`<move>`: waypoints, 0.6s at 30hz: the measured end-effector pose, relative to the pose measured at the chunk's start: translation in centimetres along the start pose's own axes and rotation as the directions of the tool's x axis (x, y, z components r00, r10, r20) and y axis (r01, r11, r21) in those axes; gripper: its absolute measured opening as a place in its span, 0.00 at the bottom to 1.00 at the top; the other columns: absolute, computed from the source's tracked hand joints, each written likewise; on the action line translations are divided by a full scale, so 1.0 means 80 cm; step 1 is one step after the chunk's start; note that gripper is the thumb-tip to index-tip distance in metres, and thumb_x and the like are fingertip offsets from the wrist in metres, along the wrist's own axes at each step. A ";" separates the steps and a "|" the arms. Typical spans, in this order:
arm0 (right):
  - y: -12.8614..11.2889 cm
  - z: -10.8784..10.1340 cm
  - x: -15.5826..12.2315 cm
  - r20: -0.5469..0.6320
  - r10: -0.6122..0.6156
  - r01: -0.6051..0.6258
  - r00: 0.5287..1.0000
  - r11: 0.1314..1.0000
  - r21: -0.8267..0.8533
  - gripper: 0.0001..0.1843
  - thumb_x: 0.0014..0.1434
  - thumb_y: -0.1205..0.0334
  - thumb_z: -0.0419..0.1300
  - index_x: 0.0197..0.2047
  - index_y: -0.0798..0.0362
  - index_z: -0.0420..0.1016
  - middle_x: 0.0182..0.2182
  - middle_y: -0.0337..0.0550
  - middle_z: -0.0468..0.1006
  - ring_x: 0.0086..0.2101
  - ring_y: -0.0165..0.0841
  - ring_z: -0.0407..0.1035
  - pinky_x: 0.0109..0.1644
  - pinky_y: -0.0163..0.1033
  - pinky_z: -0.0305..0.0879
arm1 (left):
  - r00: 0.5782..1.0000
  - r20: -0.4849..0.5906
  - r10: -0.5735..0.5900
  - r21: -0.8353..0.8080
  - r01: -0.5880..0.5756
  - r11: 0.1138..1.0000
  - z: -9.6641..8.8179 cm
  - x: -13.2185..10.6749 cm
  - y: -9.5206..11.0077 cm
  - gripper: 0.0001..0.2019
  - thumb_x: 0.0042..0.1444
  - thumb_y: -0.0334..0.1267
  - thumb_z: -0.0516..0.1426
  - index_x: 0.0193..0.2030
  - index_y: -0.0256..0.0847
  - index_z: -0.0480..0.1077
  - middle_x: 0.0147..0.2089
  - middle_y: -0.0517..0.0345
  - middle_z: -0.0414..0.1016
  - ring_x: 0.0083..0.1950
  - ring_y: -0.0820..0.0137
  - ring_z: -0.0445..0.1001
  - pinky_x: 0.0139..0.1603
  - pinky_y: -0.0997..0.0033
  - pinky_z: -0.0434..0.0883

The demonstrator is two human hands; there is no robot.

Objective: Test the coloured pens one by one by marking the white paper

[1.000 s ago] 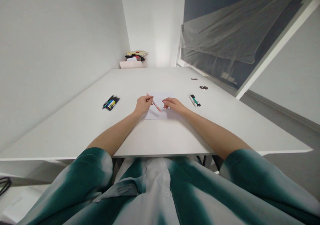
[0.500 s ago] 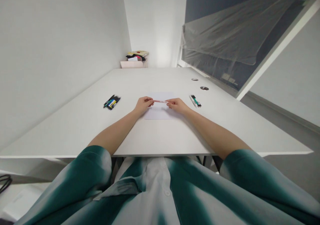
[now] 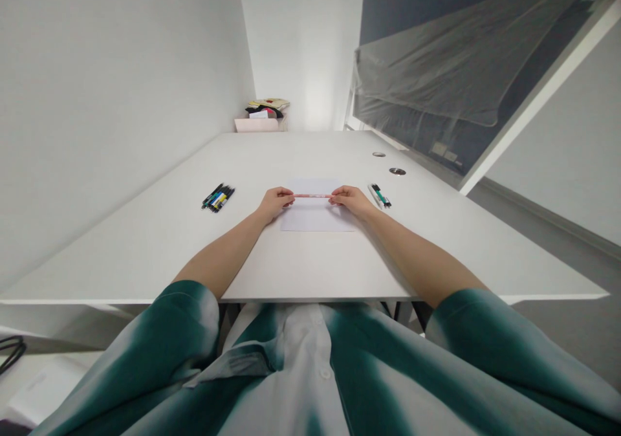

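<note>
Head view: looking down the length of a white bench [image 3: 301,268], with the sheet of white paper [image 3: 315,219] as landmark.
Pink pencil [image 3: 313,196]: lying level across the top half of the sheet, held up between both hands; its ends are covered by the fingers.
Left hand [image 3: 275,203]: pinching one end of the pencil, just left of the sheet's centre.
Right hand [image 3: 349,201]: pinching the other end, at the sheet's right edge.
Left of the sheet: a bundle of black, blue and yellow markers [image 3: 218,197], lying on the bench, well apart from it.
Right of the sheet: a bundle of white, black and green pens [image 3: 380,195], just beyond the right hand.
Far beyond the sheet: a pale pink box [image 3: 256,125] with yellow and dark soft items [image 3: 264,109] heaped in it, too small to name.
</note>
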State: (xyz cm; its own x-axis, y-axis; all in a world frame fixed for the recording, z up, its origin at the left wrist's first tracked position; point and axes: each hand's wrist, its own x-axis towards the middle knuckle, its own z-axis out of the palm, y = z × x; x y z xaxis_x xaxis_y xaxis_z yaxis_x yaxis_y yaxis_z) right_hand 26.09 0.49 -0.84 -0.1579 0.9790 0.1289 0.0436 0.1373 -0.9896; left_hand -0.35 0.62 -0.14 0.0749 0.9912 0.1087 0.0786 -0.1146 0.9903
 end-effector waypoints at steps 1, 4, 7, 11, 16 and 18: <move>0.000 0.000 -0.001 0.000 0.008 -0.008 1.000 1.000 0.009 0.14 0.42 0.65 0.73 0.30 0.54 0.73 0.28 0.46 0.81 0.32 0.34 0.75 0.44 0.43 0.70 | 1.000 0.007 -0.012 -0.019 0.012 1.000 0.000 0.000 0.000 0.09 0.43 0.32 0.67 0.31 0.35 0.72 0.28 0.55 0.77 0.30 0.73 0.72 0.38 0.68 0.69; 0.000 -0.002 -0.001 0.003 0.020 -0.020 1.000 1.000 0.013 0.14 0.41 0.65 0.74 0.29 0.54 0.73 0.28 0.47 0.81 0.32 0.34 0.75 0.44 0.43 0.70 | 0.999 0.026 -0.038 -0.049 0.040 0.998 -0.001 -0.001 0.002 0.09 0.43 0.31 0.67 0.32 0.35 0.73 0.30 0.53 0.78 0.33 0.71 0.74 0.40 0.67 0.70; 0.002 -0.004 0.000 -0.009 0.006 -0.007 1.000 1.000 -0.021 0.14 0.40 0.64 0.74 0.29 0.54 0.74 0.27 0.45 0.80 0.31 0.33 0.74 0.42 0.41 0.69 | 0.998 0.027 -0.056 -0.043 0.057 0.997 -0.001 -0.001 0.003 0.09 0.43 0.30 0.67 0.32 0.35 0.73 0.29 0.53 0.78 0.32 0.71 0.74 0.40 0.68 0.70; 0.004 -0.008 0.000 -0.037 -0.019 0.014 0.999 0.990 -0.140 0.13 0.40 0.61 0.72 0.30 0.55 0.76 0.24 0.40 0.77 0.26 0.29 0.66 0.35 0.38 0.63 | 0.998 0.026 -0.054 -0.030 0.055 0.998 0.000 0.000 0.001 0.09 0.43 0.30 0.66 0.31 0.35 0.72 0.28 0.54 0.77 0.31 0.72 0.73 0.37 0.69 0.68; 0.000 -0.008 0.000 -0.068 -0.011 -0.001 0.998 0.983 -0.181 0.13 0.41 0.60 0.70 0.31 0.56 0.77 0.24 0.40 0.75 0.26 0.29 0.64 0.34 0.38 0.60 | 1.000 -0.002 0.020 0.055 -0.019 0.998 0.000 0.003 -0.003 0.06 0.42 0.31 0.65 0.29 0.36 0.73 0.26 0.59 0.72 0.28 0.75 0.66 0.33 0.71 0.65; -0.002 -0.008 0.000 -0.067 -0.011 0.000 0.998 0.986 -0.169 0.14 0.41 0.60 0.70 0.32 0.56 0.77 0.24 0.41 0.75 0.28 0.30 0.65 0.36 0.39 0.61 | 0.999 -0.011 0.032 0.078 -0.032 0.996 0.000 0.004 -0.004 0.06 0.42 0.32 0.65 0.29 0.36 0.74 0.25 0.60 0.71 0.27 0.75 0.65 0.32 0.71 0.64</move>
State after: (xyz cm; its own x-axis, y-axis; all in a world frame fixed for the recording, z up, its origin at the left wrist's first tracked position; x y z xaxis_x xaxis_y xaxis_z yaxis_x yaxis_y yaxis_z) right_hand 26.68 0.54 -0.68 -0.0922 0.9853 0.1437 0.2102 0.1604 -0.9644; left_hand -0.39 0.95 -0.43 0.0664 0.9877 0.1418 0.1534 -0.1505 0.9766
